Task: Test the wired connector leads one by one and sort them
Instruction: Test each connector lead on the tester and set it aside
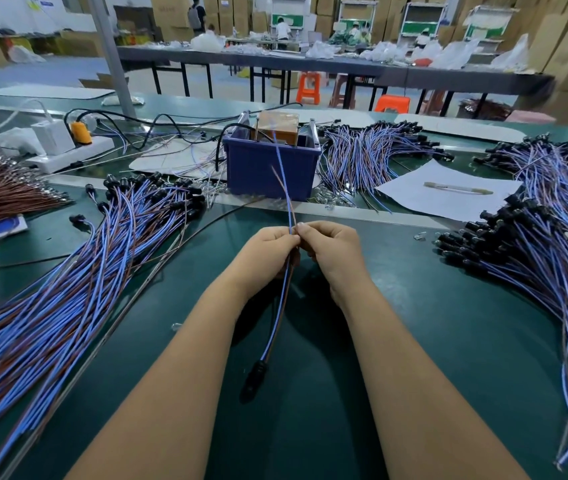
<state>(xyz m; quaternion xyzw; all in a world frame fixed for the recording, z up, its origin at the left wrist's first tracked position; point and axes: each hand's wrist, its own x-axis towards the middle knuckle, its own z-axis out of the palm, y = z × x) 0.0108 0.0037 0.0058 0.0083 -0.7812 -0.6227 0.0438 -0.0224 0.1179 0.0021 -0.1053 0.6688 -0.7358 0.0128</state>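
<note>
Now I hold one lead (284,296) up in front of me, over the green table (414,323). My left hand (268,252) and my right hand (331,251) are close together, nearly touching, and both pinch the two thin wires near the middle. The black plug (254,379) hangs down between my arms. The blue wire tip (280,157) and the brown wire tip (277,174) stick up toward the blue box (268,168), where I think the tester sits.

What could go wrong? The two bare tips are close together. If they touch each other while I test, I think the test could come out wrong. The wires are thin and bendy, so they may wobble and miss the spots on the tester. The plug swings free, so it could bump the table and tug the wires out of my pinch.

There is a big pile on my left (67,271) and a big pile on my right (535,271). They look the same. I could drop this lead on the wrong one.
</note>
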